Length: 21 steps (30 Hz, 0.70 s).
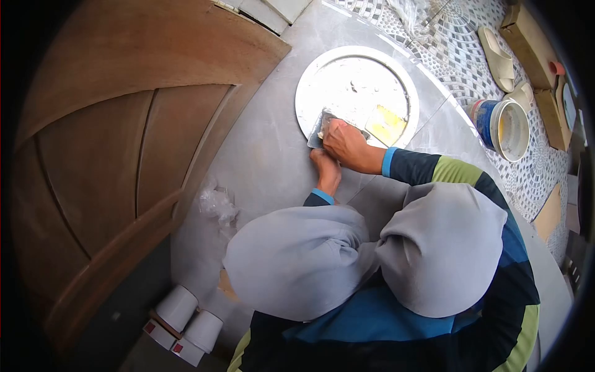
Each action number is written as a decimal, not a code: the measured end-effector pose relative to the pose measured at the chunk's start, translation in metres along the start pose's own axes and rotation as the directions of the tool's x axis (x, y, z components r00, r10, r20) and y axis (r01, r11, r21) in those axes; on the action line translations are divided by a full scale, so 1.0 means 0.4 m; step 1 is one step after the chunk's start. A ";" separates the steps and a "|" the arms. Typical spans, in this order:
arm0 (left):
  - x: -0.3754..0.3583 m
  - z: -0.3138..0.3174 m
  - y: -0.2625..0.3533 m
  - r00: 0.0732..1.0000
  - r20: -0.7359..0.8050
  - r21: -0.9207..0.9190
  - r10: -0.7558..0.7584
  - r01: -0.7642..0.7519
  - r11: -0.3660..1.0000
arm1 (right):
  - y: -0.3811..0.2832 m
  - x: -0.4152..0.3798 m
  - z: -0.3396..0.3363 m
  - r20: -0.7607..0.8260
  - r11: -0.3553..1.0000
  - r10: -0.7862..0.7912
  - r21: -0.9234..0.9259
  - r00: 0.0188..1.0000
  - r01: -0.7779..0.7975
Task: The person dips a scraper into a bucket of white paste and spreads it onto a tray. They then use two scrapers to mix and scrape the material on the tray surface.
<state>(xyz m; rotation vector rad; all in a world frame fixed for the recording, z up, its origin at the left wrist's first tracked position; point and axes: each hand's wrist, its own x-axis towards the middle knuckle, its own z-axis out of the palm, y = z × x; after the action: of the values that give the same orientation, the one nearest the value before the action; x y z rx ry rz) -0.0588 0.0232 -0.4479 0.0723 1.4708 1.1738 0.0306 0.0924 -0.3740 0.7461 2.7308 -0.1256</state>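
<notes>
A round white tray (302,93) lies on the grey floor, with white paste smeared over its inside. At its near left rim, my right hand (346,146) is closed around a putty knife, partly hidden by the fingers. A grey metal blade (316,133) coated with white paste shows just left of those fingers. My left hand (327,168) is curled directly below, close against the blade's lower end; what its fingers hold is hidden. A yellow flat scraper (387,124) lies in the tray to the right of my right hand, partly covered with paste.
A brown wooden door panel (124,149) fills the left side. Crumpled clear plastic (218,204) lies beside it. White pots (177,308) stand at lower left. On the right are a paint bucket (511,130), a beige slipper (497,59) and cardboard (549,211) on patterned tiles.
</notes>
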 end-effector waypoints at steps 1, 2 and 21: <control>0.003 0.022 0.014 0.998 0.036 -0.004 0.045 -0.045 0.999 | 0.014 -0.001 0.012 -0.009 1.000 0.007 -0.020 1.000 -0.007; -0.006 0.041 0.014 0.989 -0.046 0.045 0.143 -0.141 0.989 | 0.016 -0.008 0.033 -0.102 0.994 0.088 0.078 0.991 -0.080; -0.006 0.025 0.047 0.974 0.116 0.021 0.194 -0.197 0.980 | 0.095 -0.034 0.003 -0.322 0.896 0.298 0.420 0.899 -0.146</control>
<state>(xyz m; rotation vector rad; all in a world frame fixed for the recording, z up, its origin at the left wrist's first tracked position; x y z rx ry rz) -0.0607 0.0369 -0.4316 0.3075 1.4054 1.2830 0.0614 0.1185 -0.3712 1.3198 2.9857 -0.5346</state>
